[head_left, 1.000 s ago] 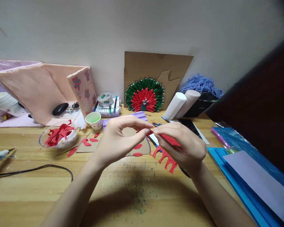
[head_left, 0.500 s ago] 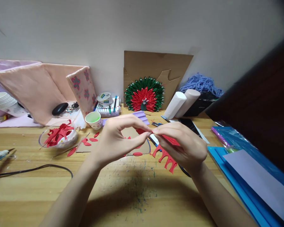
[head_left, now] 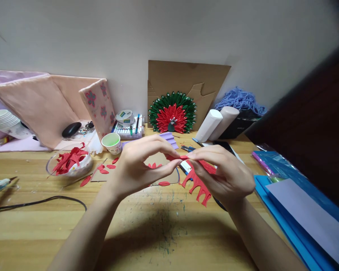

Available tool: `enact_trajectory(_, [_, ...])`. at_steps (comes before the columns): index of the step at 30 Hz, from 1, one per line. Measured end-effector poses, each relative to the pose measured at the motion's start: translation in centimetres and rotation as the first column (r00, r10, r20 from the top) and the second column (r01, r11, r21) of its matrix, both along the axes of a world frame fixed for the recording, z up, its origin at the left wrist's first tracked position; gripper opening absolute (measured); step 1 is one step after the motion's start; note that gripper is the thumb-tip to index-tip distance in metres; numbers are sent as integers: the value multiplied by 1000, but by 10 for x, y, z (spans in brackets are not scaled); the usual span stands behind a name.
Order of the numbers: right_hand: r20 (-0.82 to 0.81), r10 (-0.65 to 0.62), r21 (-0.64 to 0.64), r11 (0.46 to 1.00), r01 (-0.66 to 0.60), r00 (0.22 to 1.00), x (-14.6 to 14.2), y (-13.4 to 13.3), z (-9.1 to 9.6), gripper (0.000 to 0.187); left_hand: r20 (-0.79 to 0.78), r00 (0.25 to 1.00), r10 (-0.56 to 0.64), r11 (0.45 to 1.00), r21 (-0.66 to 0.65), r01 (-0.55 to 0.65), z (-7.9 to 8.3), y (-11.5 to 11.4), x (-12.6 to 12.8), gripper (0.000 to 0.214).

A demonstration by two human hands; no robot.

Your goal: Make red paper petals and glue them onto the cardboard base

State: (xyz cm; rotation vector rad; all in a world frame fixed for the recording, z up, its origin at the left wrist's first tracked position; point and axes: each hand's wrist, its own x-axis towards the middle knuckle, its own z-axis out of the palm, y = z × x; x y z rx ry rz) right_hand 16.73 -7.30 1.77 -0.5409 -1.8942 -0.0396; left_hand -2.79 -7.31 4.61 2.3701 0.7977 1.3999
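Note:
Between my two hands, above the table, is a small red paper petal [head_left: 184, 158]. My left hand [head_left: 142, 162] pinches its left end between thumb and fingers. At its other end, the fingertips of my right hand [head_left: 223, 169] are pressed together on it. Under my right hand lies a red paper sheet [head_left: 199, 182] with a scalloped cut edge. Behind my left hand a piece of cardboard [head_left: 173, 175] carries several red petals, partly hidden. More loose red petals [head_left: 103, 169] lie to the left of that hand.
A bowl of red scraps [head_left: 70, 162], a paper cup [head_left: 112, 143] and a glue gun [head_left: 1, 184] are at left. A red and green peacock craft [head_left: 173, 114] stands against cardboard at the back. White rolls [head_left: 209, 126] and blue sheets [head_left: 274, 210] are at right.
My right hand has shifted slightly right, so the fingertips of both hands are farther apart and more of the red petal shows between them. The left hand has barely moved.

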Motion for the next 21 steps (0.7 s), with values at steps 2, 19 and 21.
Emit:
enact_trajectory(2, [-5,6,-6,1000,-6,1000,1,0,0,30,-3,1000,-14,1000,5,14,0,-1,0,13])
enact_trajectory(19, [-14,-23,4,1000,23,1000,2,-2,1,25,101,995,-4,1000,-19,6,-1,0,-5,12])
enact_trajectory(21, [-11,-30,6,1000,30,1000,2,-2,1,24,115,993,-1,1000,-7,2,-1,0,-5,12])
